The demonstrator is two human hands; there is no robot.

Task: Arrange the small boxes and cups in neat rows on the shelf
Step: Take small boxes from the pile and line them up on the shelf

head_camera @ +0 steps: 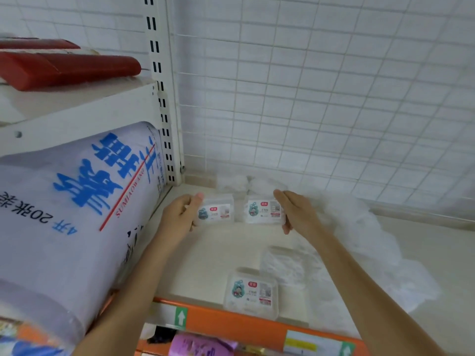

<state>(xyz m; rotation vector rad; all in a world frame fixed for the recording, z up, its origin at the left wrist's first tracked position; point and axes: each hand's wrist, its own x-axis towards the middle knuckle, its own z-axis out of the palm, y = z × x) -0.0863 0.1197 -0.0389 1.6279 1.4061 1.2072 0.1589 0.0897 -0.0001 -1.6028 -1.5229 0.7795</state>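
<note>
Two small clear boxes with printed labels stand side by side near the back of the cream shelf (221,253). My left hand (180,214) grips the left box (217,210) at its left end. The right box (262,210) is held at its right end by my right hand (295,209). A narrow gap separates the two boxes. A third box (253,291) of the same kind lies alone close to the shelf's orange front edge (231,322). No cups can be made out.
A crumpled clear plastic wrap (365,242) spreads over the shelf behind and to the right of the boxes. A large white roll with blue lettering (77,214) fills the bay to the left. A wire grid (308,98) backs the shelf. Red packs (64,68) lie above left.
</note>
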